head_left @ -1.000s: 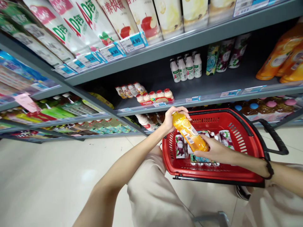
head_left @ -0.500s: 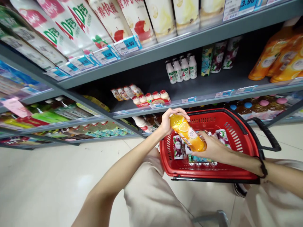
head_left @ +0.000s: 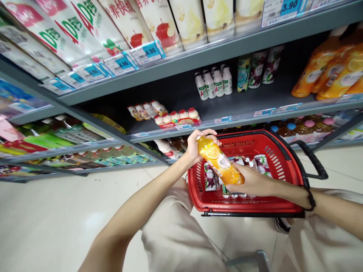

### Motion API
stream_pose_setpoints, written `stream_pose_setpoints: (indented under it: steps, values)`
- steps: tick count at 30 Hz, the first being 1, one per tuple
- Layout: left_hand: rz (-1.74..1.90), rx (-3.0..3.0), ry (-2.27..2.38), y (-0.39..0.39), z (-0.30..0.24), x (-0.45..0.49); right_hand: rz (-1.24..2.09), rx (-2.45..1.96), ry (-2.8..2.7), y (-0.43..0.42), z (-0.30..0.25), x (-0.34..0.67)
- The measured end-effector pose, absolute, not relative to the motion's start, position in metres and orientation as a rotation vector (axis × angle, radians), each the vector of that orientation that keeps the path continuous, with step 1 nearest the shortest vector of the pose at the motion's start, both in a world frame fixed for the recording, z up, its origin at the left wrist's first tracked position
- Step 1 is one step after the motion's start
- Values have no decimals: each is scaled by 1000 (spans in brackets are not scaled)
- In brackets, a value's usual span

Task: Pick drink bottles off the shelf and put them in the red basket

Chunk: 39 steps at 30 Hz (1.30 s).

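An orange juice bottle (head_left: 219, 160) lies tilted between my two hands, above the basket. My left hand (head_left: 198, 145) is closed around its upper end, hiding the cap. My right hand (head_left: 248, 179) grips the bottom end, the fingers passing underneath it. Below is a red shopping basket (head_left: 249, 206) with a black handle (head_left: 313, 160). Inside it I see a purple-printed can (head_left: 210, 177) on the left, another such can (head_left: 262, 164) on the right, and small bottles partly hidden by my hands and the juice.
On the middle shelf (head_left: 176, 94) stand a pack of small white bottles (head_left: 214, 84), red-capped yogurt drinks (head_left: 178, 118), several cans (head_left: 257, 70) and large orange juice bottles (head_left: 337, 71). Cartons with price tags line the shelf above. A grey metal bar (head_left: 259, 260) shows between my legs.
The view has shifted slightly, so shelf and basket appear a little further left. Both hands keep hold of the juice bottle, which stays over the basket.
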<state>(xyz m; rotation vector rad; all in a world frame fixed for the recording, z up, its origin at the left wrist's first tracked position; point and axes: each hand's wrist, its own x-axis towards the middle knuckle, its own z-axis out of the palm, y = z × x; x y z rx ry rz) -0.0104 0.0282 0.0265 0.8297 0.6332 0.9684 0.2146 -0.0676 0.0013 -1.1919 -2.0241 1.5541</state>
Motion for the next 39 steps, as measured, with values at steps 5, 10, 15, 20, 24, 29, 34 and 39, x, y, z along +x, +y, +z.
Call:
stream_pose_setpoints:
  steps: [5, 10, 15, 20, 24, 29, 34, 39]
  values:
    - [951, 949, 613, 26, 31, -7, 1681, -1118, -1911, -60, -9, 216]
    - [854, 1114, 557, 23, 39, 4, 1581, -1285, -1992, -60, -13, 212]
    - [754, 1268, 478, 20, 44, 10, 1538, -1274, -2031, -61, -11, 213]
    - [675, 1378, 454, 10, 50, 15, 1488, -1216, -2079, -58, -21, 217]
    - [572, 1428, 459, 0, 59, 20, 1437, -1156, -2192, -57, -30, 218]
    - [500, 1437, 440, -6, 62, 24, 1407, -1131, -2260, -58, -31, 216]
    - [500, 1405, 448, -5, 59, 24, 1411, -1160, -2274, -61, -26, 215]
    - [498, 1391, 442, -6, 59, 24, 1386, -1169, -2297, -63, -24, 213]
